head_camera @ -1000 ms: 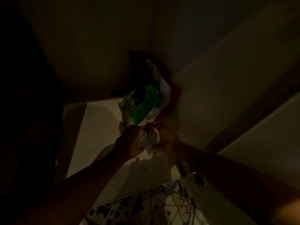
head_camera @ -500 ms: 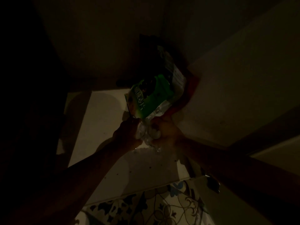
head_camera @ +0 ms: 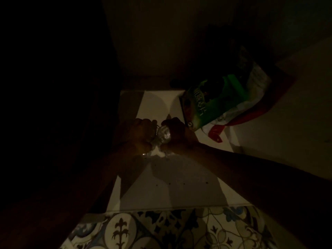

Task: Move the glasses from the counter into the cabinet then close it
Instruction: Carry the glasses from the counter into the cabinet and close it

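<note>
Over the pale shelf (head_camera: 179, 186), from the head camera, my left hand (head_camera: 138, 137) and my right hand (head_camera: 177, 135) sit side by side, each curled closed around a clear glass — the left glass (head_camera: 156, 127) barely glints past my knuckles, the right glass (head_camera: 165, 136) catches more light between the two fists. Both glasses stand just above the shelf, near its middle. Beyond my right hand a green packet (head_camera: 215, 103) leans on the shelf's far right corner. Below the shelf's near edge lies patterned tile (head_camera: 161, 229) — everything else is too dark to tell.
</note>
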Available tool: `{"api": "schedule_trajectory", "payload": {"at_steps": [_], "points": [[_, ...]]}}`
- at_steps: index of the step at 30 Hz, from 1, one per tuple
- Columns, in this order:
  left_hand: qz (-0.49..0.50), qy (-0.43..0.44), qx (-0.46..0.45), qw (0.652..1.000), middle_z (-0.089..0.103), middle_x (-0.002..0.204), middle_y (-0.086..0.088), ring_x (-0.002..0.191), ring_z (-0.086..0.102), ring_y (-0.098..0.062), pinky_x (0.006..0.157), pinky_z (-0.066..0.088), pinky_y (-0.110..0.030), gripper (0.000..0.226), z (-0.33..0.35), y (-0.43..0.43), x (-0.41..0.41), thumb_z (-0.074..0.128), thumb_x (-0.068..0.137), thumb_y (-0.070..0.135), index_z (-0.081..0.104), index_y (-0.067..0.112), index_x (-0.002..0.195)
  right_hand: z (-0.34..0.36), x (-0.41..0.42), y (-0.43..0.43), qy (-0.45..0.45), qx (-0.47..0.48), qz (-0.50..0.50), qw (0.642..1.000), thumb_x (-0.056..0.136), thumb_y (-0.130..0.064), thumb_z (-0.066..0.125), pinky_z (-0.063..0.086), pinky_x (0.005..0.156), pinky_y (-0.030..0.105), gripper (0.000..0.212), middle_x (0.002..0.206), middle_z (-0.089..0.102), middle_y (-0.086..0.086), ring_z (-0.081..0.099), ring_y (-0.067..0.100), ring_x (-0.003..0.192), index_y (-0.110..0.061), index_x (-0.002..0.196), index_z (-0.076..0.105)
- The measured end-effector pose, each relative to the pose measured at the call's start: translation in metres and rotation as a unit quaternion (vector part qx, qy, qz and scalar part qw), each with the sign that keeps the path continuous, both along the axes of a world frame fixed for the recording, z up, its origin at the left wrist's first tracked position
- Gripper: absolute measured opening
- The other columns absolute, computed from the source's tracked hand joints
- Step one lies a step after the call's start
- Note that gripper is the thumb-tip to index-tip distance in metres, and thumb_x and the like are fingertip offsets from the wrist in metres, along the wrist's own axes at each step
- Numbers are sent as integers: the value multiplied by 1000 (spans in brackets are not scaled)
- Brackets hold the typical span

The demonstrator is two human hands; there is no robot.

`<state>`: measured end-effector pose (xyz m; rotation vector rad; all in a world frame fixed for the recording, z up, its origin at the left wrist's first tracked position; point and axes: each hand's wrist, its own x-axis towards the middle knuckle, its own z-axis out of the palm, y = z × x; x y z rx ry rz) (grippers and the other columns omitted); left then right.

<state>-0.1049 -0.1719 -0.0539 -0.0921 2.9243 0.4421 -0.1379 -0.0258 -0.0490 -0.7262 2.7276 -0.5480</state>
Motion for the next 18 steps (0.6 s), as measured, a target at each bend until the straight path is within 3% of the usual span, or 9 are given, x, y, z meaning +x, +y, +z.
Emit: {"api": "schedule_trajectory", "payload": {"at_steps": [3,6,8,10,13,16,18], "points": [[-40,-4,-22,999,64,95,-13,98,61,-33,91,46,-42,38,-13,-16,-1,40,78,35,62,6,91,0,4,-17,-9,-18,-24,1000,73,-32,74,49,95,43,61,129,47,10,49,29,120,-18,127,49],[-35,-3,-36,999,66,80,-8,82,65,-31,80,52,-43,42,-24,-26,-8,36,70,43,63,13,80,-2,-2,-22,-9,-5,-29,1000,70,-34,77,49,95,42,69,132,44,8,47,26,122,-20,130,47],[-31,12,-42,999,68,87,-7,86,67,-30,84,54,-40,28,-23,-28,-10,57,72,37,64,15,87,-3,-3,-24,-8,-1,-31,999,70,-35,77,50,93,43,65,129,45,8,49,27,119,-19,127,48],[-21,36,-39,998,68,100,-9,96,66,-32,88,51,-41,41,-19,-27,-8,77,66,28,63,14,101,-4,-3,-26,-9,-5,-33,999,71,-39,77,50,93,44,66,128,45,8,49,28,119,-19,127,48],[0,9,-59,998,53,129,-6,124,46,-29,105,35,-41,54,-18,-23,-5,67,78,34,48,21,127,-5,-3,-27,-9,-2,-21,1000,69,-46,76,50,94,45,76,130,43,9,46,28,122,-18,133,44],[33,-28,-46,998,40,141,-7,133,33,-29,110,29,-41,62,-13,-24,-1,64,82,31,38,20,137,-5,-2,-25,-17,-2,-2,1000,69,-44,78,48,97,43,85,135,40,10,42,27,126,-18,139,37],[5,-75,-92,993,30,148,-11,138,24,-32,114,24,-43,68,-7,-24,-3,58,87,36,26,16,144,-5,0,-22,-26,-13,18,999,72,-37,78,44,101,41,84,138,37,11,39,28,129,-15,141,34]]}}
